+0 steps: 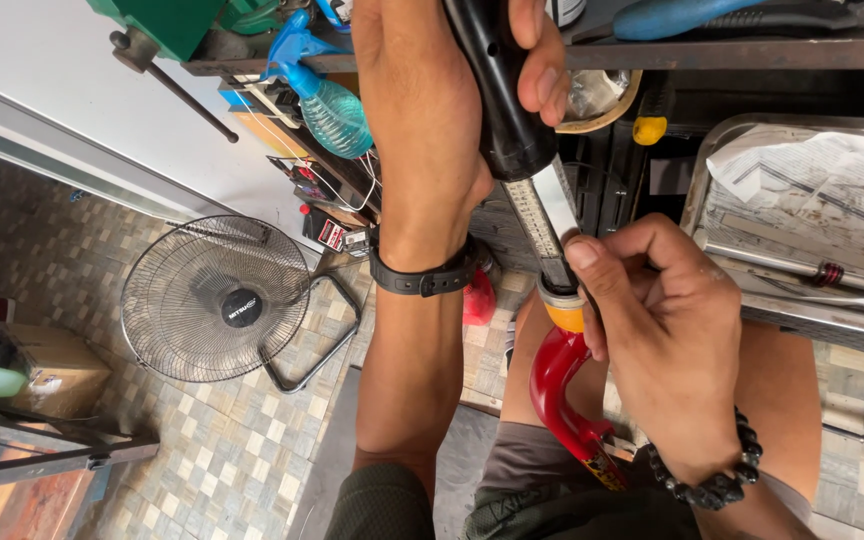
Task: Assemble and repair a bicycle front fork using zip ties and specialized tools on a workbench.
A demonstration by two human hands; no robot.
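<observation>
We have the tool up off the worktop (752,55) and held in the air over our lap, so picking it up is done; what seems left is the fine work at the joint where the metal bar meets the red part, since our fingers are right on it and nothing there looks finished or taken apart yet.

Our left hand (432,120) is clenched around the black handle (500,90) at the top, thumb wrapped over the front. Our right hand (667,340) is closed in a pinching grip on the lower end of the silver bar (550,215), just above the yellow collar (565,312), with the thumb tip pressed against the bar.

The tool itself runs long and slightly tilted: a black handle, then a flat silver bar with fine markings along it (too small to read), then a yellow collar, then a glossy red curved piece (557,390) that bends down toward our knee.

Beside it, a metal tray (712,160) lined with newspaper sits to the right, and a floor fan (217,298) stands on the tiled floor to the left.
</observation>
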